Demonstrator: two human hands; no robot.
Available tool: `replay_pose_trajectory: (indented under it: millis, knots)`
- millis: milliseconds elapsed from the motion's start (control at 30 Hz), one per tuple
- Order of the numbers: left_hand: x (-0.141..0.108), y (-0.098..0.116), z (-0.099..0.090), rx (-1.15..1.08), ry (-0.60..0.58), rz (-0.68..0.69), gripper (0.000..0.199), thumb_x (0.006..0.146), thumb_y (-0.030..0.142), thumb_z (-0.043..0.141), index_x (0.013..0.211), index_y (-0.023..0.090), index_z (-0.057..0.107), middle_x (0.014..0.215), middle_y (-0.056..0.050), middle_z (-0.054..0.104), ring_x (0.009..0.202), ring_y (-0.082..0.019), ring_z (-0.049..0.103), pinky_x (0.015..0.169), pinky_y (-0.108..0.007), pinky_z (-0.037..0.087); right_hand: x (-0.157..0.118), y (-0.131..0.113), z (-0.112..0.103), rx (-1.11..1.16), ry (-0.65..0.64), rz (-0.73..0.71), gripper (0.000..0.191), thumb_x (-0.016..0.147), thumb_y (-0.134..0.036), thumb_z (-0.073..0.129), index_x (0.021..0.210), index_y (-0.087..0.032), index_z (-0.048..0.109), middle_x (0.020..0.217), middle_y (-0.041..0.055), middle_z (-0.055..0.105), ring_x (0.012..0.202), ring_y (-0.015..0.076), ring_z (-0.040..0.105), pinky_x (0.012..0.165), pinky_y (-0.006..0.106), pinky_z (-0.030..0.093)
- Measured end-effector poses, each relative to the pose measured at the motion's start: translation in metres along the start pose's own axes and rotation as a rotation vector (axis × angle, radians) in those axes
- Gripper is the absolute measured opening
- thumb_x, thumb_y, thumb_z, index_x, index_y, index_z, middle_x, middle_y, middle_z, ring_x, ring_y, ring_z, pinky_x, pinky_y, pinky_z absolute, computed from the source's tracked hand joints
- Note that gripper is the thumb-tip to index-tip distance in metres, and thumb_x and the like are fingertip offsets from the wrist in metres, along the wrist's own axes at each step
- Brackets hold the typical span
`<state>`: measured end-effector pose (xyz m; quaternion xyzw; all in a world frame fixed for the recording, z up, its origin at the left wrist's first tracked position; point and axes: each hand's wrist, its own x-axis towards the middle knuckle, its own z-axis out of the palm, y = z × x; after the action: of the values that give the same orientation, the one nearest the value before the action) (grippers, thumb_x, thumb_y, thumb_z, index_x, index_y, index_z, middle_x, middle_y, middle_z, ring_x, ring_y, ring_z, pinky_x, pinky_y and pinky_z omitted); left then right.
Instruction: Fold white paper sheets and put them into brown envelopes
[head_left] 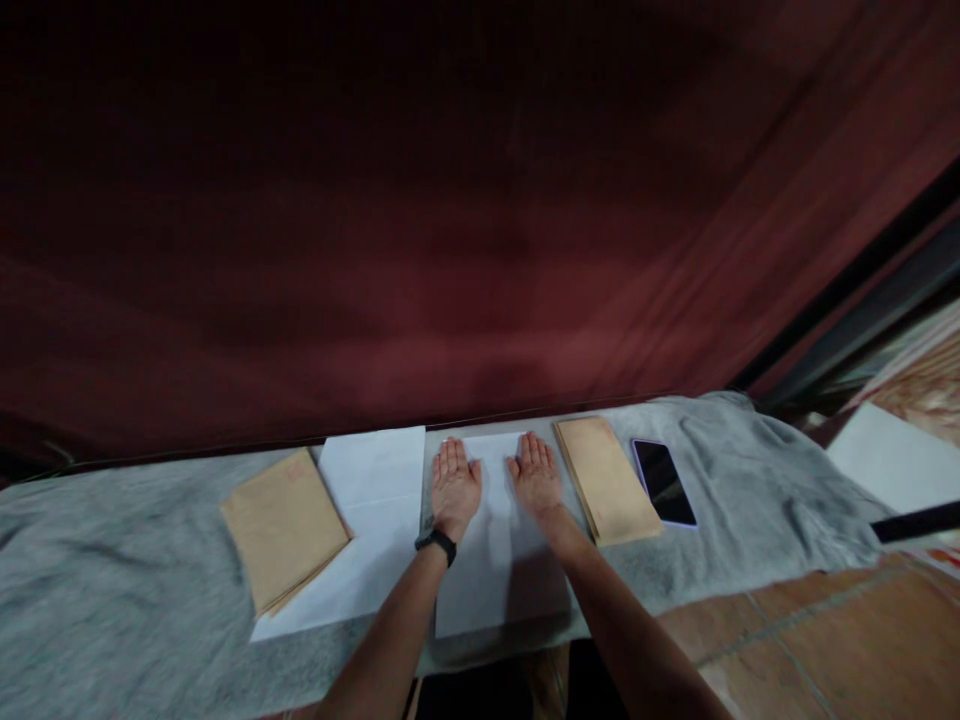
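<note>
Paper (496, 550) lying flat, left hand (455, 488) and right hand (537, 480) on opposite edges

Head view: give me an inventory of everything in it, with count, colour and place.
Loose paper: one visible sheet, white, under the hands
Creased paper: one visible sheet, white, left
Left envelope stack: one, brown, partly on the creased paper
Right envelope stack: one, brown, right of the right hand
Phone: one, black screen, far right of the papers
Cloth: one, grey, beneath everything
Backdrop: one, dark red, behind
Floor tiles: several, brown, lower right
Wristwatch: one, dark, left wrist
Hands: two, bare, left and right
</note>
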<state>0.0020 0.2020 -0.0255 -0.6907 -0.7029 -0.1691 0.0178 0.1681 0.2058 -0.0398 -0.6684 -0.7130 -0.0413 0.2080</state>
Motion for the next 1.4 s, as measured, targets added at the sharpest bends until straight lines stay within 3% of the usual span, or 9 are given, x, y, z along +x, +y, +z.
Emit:
replay_pose_trajectory:
  millis: [233,400,567,733,867,1000,1200,1400]
  knots:
    - [0.000,-0.002,-0.008,-0.062,0.025,0.018,0.057,0.098,0.027,0.032,0.146,-0.003,0.041,0.154,-0.023,0.040,0.148,-0.029,0.030,0.122,-0.045,0.023,-0.041,0.004,-0.024,0.007,-0.020,-0.002,0.060,0.104,-0.036,0.033,0.151,0.001,0.035,0.155,0.0230,0.036,0.145,0.0327,0.034,0.118,0.049,0.026]
    - [-0.013,-0.008,-0.017,-0.111,0.009,0.093,0.052,0.098,0.022,0.032,0.144,0.004,0.046,0.152,-0.019,0.045,0.146,-0.027,0.035,0.120,-0.045,0.028,-0.103,0.007,-0.050,0.006,-0.024,-0.152,0.053,0.102,-0.032,0.038,0.152,-0.013,0.038,0.157,0.0153,0.037,0.144,0.0313,0.036,0.117,0.051,0.029]
    - [-0.079,-0.011,-0.033,-0.075,-0.001,0.253,0.050,0.100,0.027,0.036,0.146,0.013,0.046,0.154,-0.013,0.044,0.146,-0.025,0.033,0.121,-0.048,0.026,-0.151,0.018,-0.068,0.005,0.000,-0.217,0.056,0.101,-0.032,0.042,0.153,-0.014,0.036,0.155,0.0149,0.040,0.140,0.0299,0.042,0.117,0.048,0.031]
    - [-0.159,-0.013,-0.051,-0.030,-0.024,0.429,0.050,0.099,0.031,0.041,0.147,0.019,0.044,0.155,-0.009,0.043,0.145,-0.025,0.036,0.120,-0.052,0.025,-0.175,0.029,-0.076,0.018,0.036,-0.263,0.057,0.102,-0.031,0.042,0.155,-0.014,0.032,0.154,0.0144,0.042,0.140,0.0282,0.043,0.118,0.046,0.031]
    - [-0.192,-0.023,-0.059,0.003,-0.038,0.477,0.054,0.098,0.038,0.045,0.147,0.016,0.043,0.153,-0.011,0.045,0.143,-0.027,0.040,0.117,-0.051,0.032,-0.185,0.034,-0.080,0.031,0.059,-0.300,0.058,0.103,-0.031,0.042,0.156,-0.013,0.028,0.154,0.0147,0.043,0.141,0.0280,0.041,0.118,0.047,0.033]
    - [-0.196,-0.029,-0.067,0.039,-0.180,0.494,0.052,0.095,0.031,0.049,0.143,0.013,0.048,0.150,-0.015,0.048,0.141,-0.027,0.043,0.114,-0.046,0.039,-0.195,0.038,-0.085,0.034,0.059,-0.321,0.057,0.103,-0.031,0.041,0.155,-0.012,0.029,0.152,0.0160,0.045,0.141,0.0279,0.042,0.117,0.049,0.035]
    - [-0.183,-0.021,-0.071,0.151,-0.436,0.478,0.054,0.090,0.015,0.046,0.144,0.008,0.047,0.152,-0.021,0.042,0.144,-0.029,0.038,0.116,-0.046,0.034,-0.205,0.040,-0.089,0.040,0.050,-0.300,0.053,0.103,-0.032,0.042,0.151,-0.009,0.037,0.148,0.0173,0.049,0.141,0.0287,0.042,0.115,0.049,0.038]
    - [-0.181,-0.018,-0.071,0.166,-0.437,0.484,0.058,0.086,0.003,0.039,0.142,0.011,0.050,0.151,-0.020,0.045,0.142,-0.027,0.041,0.115,-0.045,0.036,-0.209,0.042,-0.093,0.088,0.015,-0.268,0.051,0.101,-0.031,0.043,0.148,-0.011,0.042,0.147,0.0152,0.051,0.140,0.0272,0.044,0.115,0.048,0.039]
